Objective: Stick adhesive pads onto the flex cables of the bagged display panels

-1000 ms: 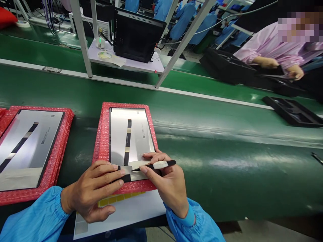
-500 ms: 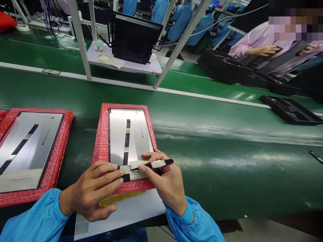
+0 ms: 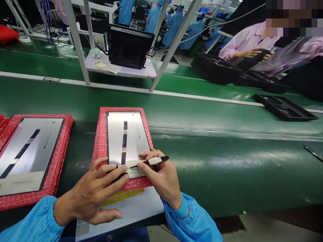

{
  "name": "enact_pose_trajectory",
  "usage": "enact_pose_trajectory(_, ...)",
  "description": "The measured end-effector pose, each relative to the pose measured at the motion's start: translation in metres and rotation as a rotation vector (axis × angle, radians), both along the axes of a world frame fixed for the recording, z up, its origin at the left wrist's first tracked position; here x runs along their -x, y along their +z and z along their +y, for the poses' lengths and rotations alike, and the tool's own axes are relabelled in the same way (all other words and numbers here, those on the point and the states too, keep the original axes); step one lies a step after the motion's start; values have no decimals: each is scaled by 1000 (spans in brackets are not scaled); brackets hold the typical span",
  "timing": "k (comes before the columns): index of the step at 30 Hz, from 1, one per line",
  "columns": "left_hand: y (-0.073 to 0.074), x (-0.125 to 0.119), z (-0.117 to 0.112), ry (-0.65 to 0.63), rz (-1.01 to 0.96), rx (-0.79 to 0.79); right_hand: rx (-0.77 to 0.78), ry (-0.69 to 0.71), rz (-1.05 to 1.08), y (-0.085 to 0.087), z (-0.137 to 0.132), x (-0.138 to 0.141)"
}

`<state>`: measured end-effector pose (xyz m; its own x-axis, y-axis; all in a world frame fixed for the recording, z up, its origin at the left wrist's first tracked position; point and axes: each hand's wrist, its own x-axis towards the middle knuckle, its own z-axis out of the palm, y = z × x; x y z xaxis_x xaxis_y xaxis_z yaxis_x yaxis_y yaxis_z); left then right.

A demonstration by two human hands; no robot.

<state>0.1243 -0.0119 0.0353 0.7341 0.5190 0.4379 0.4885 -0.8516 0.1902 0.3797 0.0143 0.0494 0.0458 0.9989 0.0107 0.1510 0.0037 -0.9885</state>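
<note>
A silver display panel point(image 3: 128, 134) with a black-and-gold flex cable point(image 3: 123, 143) lies on a red bubble-wrap pad point(image 3: 101, 134) on the green belt. My left hand point(image 3: 94, 193) rests open, its fingertips pressing on the panel's near edge. My right hand point(image 3: 158, 174) pinches black tweezers point(image 3: 151, 161) wrapped in pale tape, the tip touching a pale strip at the panel's near edge. A white sheet point(image 3: 136, 206) with yellow stickers point(image 3: 123, 196) lies under my hands.
A second panel point(image 3: 25, 151) on red bubble wrap lies to the left. Black trays point(image 3: 284, 107) sit at the far right, where a person in a pink sleeve point(image 3: 242, 43) handles dark parts. A monitor point(image 3: 127, 47) stands on a white shelf behind the belt. A thin black tool point(image 3: 313, 153) lies right.
The view has tilted down slightly. My left fingers have spread further along the panel's near edge. The tweezers stay at the same spot. The person at the right has lifted a dark part.
</note>
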Motion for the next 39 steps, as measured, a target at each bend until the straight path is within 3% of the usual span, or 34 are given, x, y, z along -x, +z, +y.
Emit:
enact_pose_trajectory(8,9,-12,-5,101,103,-44,-52,-32,49,-1,3,-2)
enact_pose_trajectory(13,4,-20,-12,153,141,-53,-51,-46,89,-6,4,-1)
enact_pose_trajectory(16,-2,-16,-11,126,156,-60,-48,-50,111,-8,4,-1)
enact_pose_trajectory(23,-4,9,6,-82,159,21,-51,-78,115,-10,5,1)
enact_pose_trajectory(30,-11,17,2,-108,86,110,-28,-77,115,-8,5,1)
enact_pose_trajectory(39,-19,17,3,-82,25,93,-23,-75,126,-6,6,1)
